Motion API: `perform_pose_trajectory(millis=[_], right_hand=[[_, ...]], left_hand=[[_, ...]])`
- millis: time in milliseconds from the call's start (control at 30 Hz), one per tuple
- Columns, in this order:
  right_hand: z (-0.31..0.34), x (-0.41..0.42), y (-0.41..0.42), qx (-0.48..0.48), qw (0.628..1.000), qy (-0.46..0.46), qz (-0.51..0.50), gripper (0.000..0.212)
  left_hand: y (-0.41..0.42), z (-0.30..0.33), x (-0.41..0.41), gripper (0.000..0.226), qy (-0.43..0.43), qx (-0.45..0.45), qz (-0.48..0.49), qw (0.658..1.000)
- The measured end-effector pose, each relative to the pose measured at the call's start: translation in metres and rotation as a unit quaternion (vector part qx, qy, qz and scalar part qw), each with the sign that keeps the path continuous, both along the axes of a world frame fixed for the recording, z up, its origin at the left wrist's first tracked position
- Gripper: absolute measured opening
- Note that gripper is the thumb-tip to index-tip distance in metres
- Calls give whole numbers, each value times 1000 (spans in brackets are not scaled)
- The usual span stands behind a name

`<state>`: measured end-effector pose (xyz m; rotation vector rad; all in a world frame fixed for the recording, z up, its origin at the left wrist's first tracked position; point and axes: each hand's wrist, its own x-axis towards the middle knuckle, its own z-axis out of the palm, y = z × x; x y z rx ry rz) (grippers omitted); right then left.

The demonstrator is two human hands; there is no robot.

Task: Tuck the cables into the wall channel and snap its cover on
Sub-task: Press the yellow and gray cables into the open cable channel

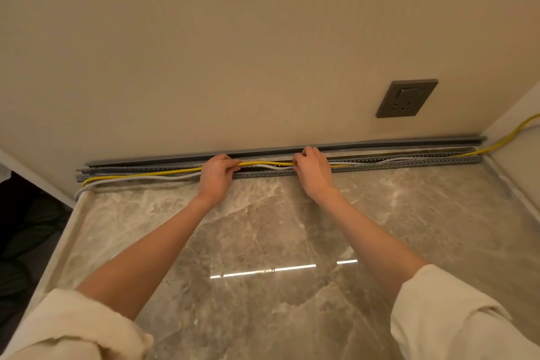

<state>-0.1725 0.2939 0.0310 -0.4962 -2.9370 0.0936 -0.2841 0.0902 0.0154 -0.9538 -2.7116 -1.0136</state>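
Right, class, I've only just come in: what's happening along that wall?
A person is working cables into a grey slotted wall channel at the back of a marble counter. The left hand and right hand both pinch the yellow cable; a white cable runs alongside. The cover strip leans against the wall, not yet snapped on.

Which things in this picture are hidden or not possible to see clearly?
Head view only:
- The grip of the left hand and right hand on the yellow cable: the fingers curl away from the camera.
- The white cable passes behind both hands.
- Both cables' ends: the counter edge hides them at left, the frame edge at right.
- The socket markings: too small.
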Motion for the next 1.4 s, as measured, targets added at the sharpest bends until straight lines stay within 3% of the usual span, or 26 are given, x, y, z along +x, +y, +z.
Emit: perform_pose_trajectory(millis=[133,300,400,533,600,767,900,1067,1200,1400], right_hand=[[3,-6,-4,-13,1000,-25,-8,15],[-8,2,-19,-5,1000,14,10,20],[-15,5,-27,20,1000,6,21,32],[-15,3,-29,59,998,-28,0,26],[-14,2,-32,71,996,-45,5,24],[-7,-4,-44,66,996,-53,-5,29],[0,-12,-62,59,998,-27,10,28],[5,-33,-89,49,997,11,55,27],[7,-52,-114,13,996,33,86,25],[3,-82,-167,-32,971,40,235,29]], left_hand=[[2,0,-2,13,-100,70,57,991],[-1,-2,-2,11,-136,101,51,984],[-6,-3,-2,9,-78,85,2,993],[-19,-11,0,20,96,-35,-91,991],[-25,-13,1,25,130,-88,-104,982],[-26,0,-2,37,88,-155,-139,974],[-34,13,-5,43,42,-109,-155,981],[-71,21,-14,35,112,-71,-98,986],[-123,25,-36,34,104,-72,-4,992],[-205,35,-66,27,84,-71,116,987]])
